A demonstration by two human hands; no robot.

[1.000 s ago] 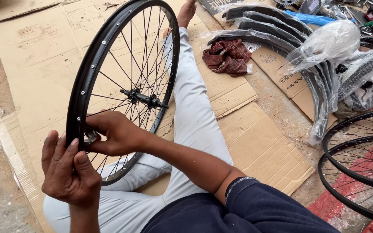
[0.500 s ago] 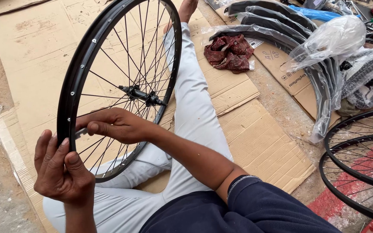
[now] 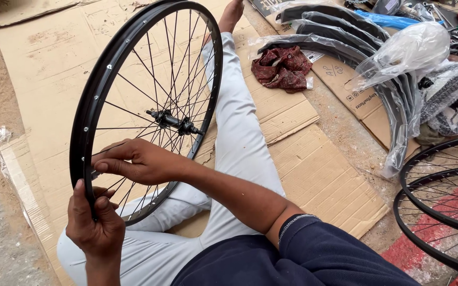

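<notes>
— Where is the wheel (image 3: 149,111) right now?

— Upright on its edge, over the person's lap and stretched-out leg, above the cardboard (image 3: 314,169) spread on the ground. The hub (image 3: 173,123) sits at the middle with thin spokes fanning out to the black rim.

— And the hands?

— The left hand (image 3: 95,225) has its grip closed around the low part of the rim, thumb over the edge. The right hand (image 3: 139,161) reaches through the spokes, fingertips pinched together at the inner side of the rim; whatever small part it pinches is too tiny to tell.

— How would it handle?

— I'd judge it light for its size. The rim looks stiff and smooth, a sound place to hold. The spokes look thin and springy, likely to bend if squeezed, so the rim or hub is the better hold.

— Anything nearby?

— A dark red rag (image 3: 282,68), black mudguards in plastic wrap (image 3: 340,39), and more wheels (image 3: 441,196) at the right.
</notes>
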